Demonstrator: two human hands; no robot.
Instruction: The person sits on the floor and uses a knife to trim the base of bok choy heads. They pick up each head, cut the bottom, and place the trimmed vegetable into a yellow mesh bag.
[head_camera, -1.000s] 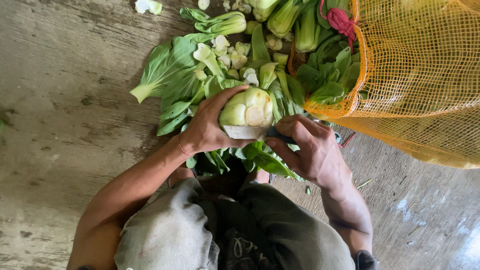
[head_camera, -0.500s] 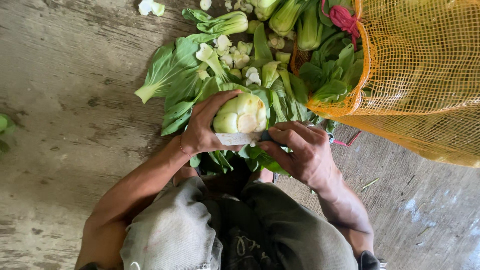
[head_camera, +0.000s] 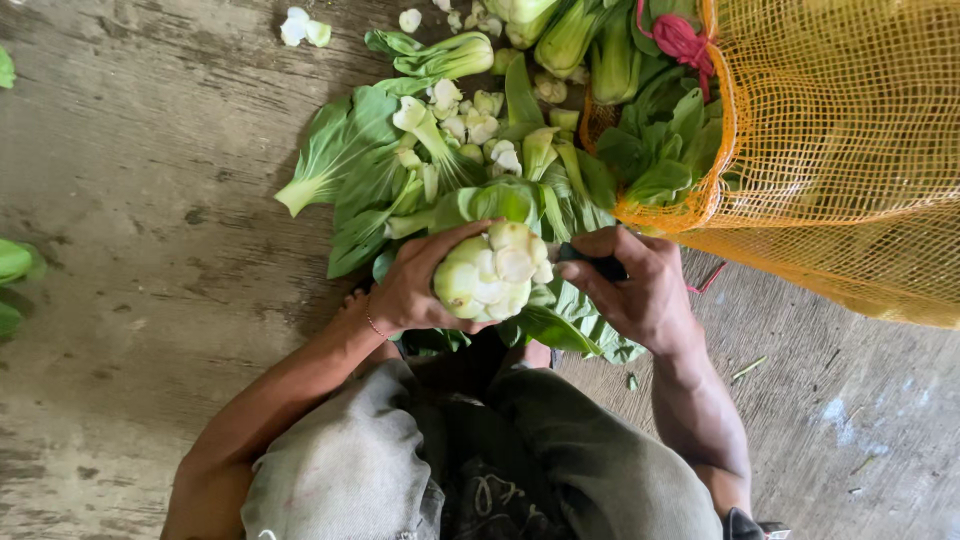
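Compared with half a second ago, both hands sit slightly lower and the cut base of the bok choy head (head_camera: 492, 272) is turned more squarely up toward the camera; a second ago the same head lay higher, against the loose leaves.

Left hand (head_camera: 415, 285): fingers wrapped around the left side of the head, thumb across its top edge, so the hand is clamped on it. Thin bracelet visible at the wrist. The head's pale stem ends face up, and its green leaves hang down and away under the hands.

Right hand (head_camera: 640, 290): curled closed around a dark handle (head_camera: 598, 266), which looks like that of a knife; the blade is not visible, hidden between the hand and the head. The hand's knuckles lie just beside the right side of the head.

Surroundings: trimmed leaves and white stem offcuts (head_camera: 440, 150) lie heaped on the concrete floor (head_camera: 140, 250) just beyond the hands. An orange mesh sack (head_camera: 850, 150) lies at right, its mouth open toward the heap, with more bok choy (head_camera: 660, 150) inside and a pink tie (head_camera: 682, 38) near its rim. The person's knees in grey trousers (head_camera: 400, 470) fill the lower edge of the view.
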